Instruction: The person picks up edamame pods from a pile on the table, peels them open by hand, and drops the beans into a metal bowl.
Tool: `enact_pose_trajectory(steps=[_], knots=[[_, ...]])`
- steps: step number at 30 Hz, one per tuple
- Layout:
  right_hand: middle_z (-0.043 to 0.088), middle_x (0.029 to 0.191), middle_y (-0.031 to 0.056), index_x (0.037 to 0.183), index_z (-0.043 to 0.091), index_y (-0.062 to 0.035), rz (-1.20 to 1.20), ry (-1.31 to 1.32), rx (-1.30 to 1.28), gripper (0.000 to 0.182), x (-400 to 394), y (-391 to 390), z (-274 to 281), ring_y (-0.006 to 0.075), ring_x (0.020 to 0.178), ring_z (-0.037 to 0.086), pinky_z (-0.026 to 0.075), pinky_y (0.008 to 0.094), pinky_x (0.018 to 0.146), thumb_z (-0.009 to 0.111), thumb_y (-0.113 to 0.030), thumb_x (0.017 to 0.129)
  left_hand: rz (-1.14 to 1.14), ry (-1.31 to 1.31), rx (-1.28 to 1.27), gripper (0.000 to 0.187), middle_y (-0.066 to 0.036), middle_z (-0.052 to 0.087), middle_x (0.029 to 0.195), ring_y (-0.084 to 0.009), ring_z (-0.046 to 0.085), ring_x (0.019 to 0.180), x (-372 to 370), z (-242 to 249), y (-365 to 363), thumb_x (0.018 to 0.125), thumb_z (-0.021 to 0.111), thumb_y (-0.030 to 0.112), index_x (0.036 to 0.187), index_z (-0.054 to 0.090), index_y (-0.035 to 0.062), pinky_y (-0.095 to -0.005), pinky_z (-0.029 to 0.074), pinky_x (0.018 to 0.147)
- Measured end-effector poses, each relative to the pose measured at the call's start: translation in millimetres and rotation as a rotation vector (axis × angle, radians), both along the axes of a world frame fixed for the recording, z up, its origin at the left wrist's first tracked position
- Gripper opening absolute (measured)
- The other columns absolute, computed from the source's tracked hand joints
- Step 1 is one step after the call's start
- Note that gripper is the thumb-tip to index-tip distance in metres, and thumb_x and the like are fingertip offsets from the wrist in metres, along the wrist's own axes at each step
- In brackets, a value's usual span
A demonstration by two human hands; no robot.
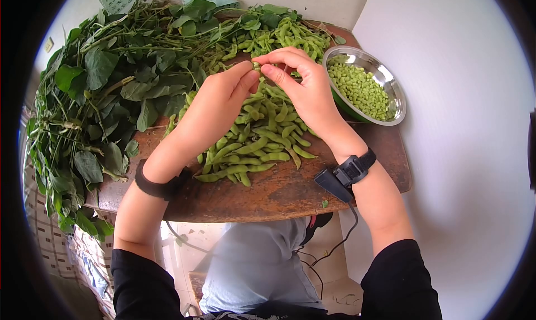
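Both of my hands meet above the middle of the table, fingertips pinched on a small green soybean pod (257, 66). My left hand (228, 88) grips it from the left, thumb and forefinger closed. From the right, my right hand (296, 77) pinches the same pod with thumb and forefinger. Much of the pod is hidden by the fingers. Below the hands lies a heap of green soybean pods (257, 144). A steel bowl (395, 88) just right of my right hand holds many shelled green soybeans (357, 88).
Leafy soybean stalks (100, 91) cover the left side of the wooden table (257, 200) and hang over its edge. More pods (296, 34) lie at the back. A white wall (452, 124) stands close on the right. A cable (349, 231) runs down from the right wrist strap.
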State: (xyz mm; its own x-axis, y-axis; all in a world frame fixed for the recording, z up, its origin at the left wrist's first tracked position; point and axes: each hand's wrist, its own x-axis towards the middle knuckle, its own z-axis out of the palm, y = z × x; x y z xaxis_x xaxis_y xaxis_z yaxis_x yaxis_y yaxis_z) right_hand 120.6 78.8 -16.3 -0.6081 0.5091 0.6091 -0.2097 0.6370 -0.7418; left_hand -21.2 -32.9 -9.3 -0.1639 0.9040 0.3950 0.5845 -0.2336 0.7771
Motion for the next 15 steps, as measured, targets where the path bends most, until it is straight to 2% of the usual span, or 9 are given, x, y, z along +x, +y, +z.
enact_pose_trajectory(steps=[1, 2, 4, 10, 12, 13, 15], knots=[[0.063, 0.091, 0.0012, 0.102, 0.070, -0.0037, 0.018, -0.024, -0.035, 0.016, 0.0, 0.0, 0.2, 0.0101, 0.083, 0.057, 0.045, 0.0236, 0.074, 0.067, -0.015, 0.091, 0.001, 0.025, 0.016, 0.021, -0.013, 0.056, 0.071, -0.0255, 0.051, 0.062, 0.5, 0.2, -0.2, 0.101, 0.046, 0.017, 0.094, 0.053, -0.0017, -0.0343, 0.044, 0.063], [0.063, 0.091, 0.0012, 0.102, 0.070, -0.0037, 0.017, -0.024, -0.035, 0.016, -0.1, 0.1, -0.4, 0.0101, 0.083, 0.057, 0.045, 0.0236, 0.074, 0.067, -0.015, 0.091, 0.001, 0.025, 0.016, 0.021, -0.013, 0.056, 0.071, -0.0255, 0.051, 0.062, 1.4, 1.0, -0.8, 0.101, 0.046, 0.017, 0.094, 0.053, -0.0017, -0.0343, 0.044, 0.063], [0.063, 0.086, -0.0004, 0.103, 0.069, -0.0033, 0.122, -0.024, -0.259, 0.019, -0.8, 0.3, -2.2, 0.0082, 0.080, 0.056, 0.044, 0.0229, 0.073, 0.066, -0.019, 0.092, -0.002, 0.084, -0.022, 0.020, -0.017, 0.061, 0.076, -0.0336, 0.057, 0.068, 3.5, 4.0, -2.6, 0.101, 0.047, 0.017, 0.097, 0.053, -0.0019, -0.0375, 0.046, 0.065], [0.062, 0.084, -0.0024, 0.099, 0.067, -0.0043, 0.109, -0.025, -0.381, 0.020, 4.0, 3.1, 2.5, 0.0052, 0.077, 0.052, 0.042, 0.0217, 0.069, 0.065, -0.024, 0.094, 0.008, 0.192, -0.031, 0.020, -0.020, 0.062, 0.077, -0.0388, 0.059, 0.071, 3.8, 7.0, -4.4, 0.100, 0.048, 0.018, 0.096, 0.054, -0.0013, -0.0395, 0.046, 0.065], [0.061, 0.082, -0.0028, 0.097, 0.067, -0.0035, 0.010, 0.024, -0.283, 0.020, 5.4, 8.4, 6.2, 0.0049, 0.076, 0.051, 0.041, 0.0215, 0.066, 0.064, -0.023, 0.094, 0.010, 0.188, -0.049, 0.021, -0.020, 0.061, 0.076, -0.0387, 0.059, 0.070, 2.7, 9.2, -4.6, 0.100, 0.048, 0.018, 0.095, 0.054, -0.0013, -0.0396, 0.046, 0.064], [0.059, 0.080, -0.0033, 0.097, 0.066, -0.0026, -0.110, 0.072, -0.118, 0.021, 5.4, 15.8, 6.7, 0.0045, 0.074, 0.049, 0.041, 0.0218, 0.063, 0.064, -0.023, 0.093, 0.012, 0.183, -0.067, 0.021, -0.020, 0.061, 0.074, -0.0387, 0.058, 0.069, 2.3, 9.9, -4.9, 0.100, 0.048, 0.018, 0.093, 0.054, -0.0013, -0.0397, 0.045, 0.064], [0.062, 0.085, 0.0029, 0.092, 0.065, -0.0016, -0.413, 0.021, 0.092, 0.017, 16.6, 28.5, 16.5, 0.0130, 0.078, 0.055, 0.045, 0.0282, 0.068, 0.065, -0.019, 0.090, 0.013, 0.173, -0.062, 0.021, -0.020, 0.060, 0.073, -0.0384, 0.057, 0.067, 2.7, 10.2, -5.1, 0.100, 0.049, 0.018, 0.093, 0.054, -0.0015, -0.0398, 0.045, 0.063]])
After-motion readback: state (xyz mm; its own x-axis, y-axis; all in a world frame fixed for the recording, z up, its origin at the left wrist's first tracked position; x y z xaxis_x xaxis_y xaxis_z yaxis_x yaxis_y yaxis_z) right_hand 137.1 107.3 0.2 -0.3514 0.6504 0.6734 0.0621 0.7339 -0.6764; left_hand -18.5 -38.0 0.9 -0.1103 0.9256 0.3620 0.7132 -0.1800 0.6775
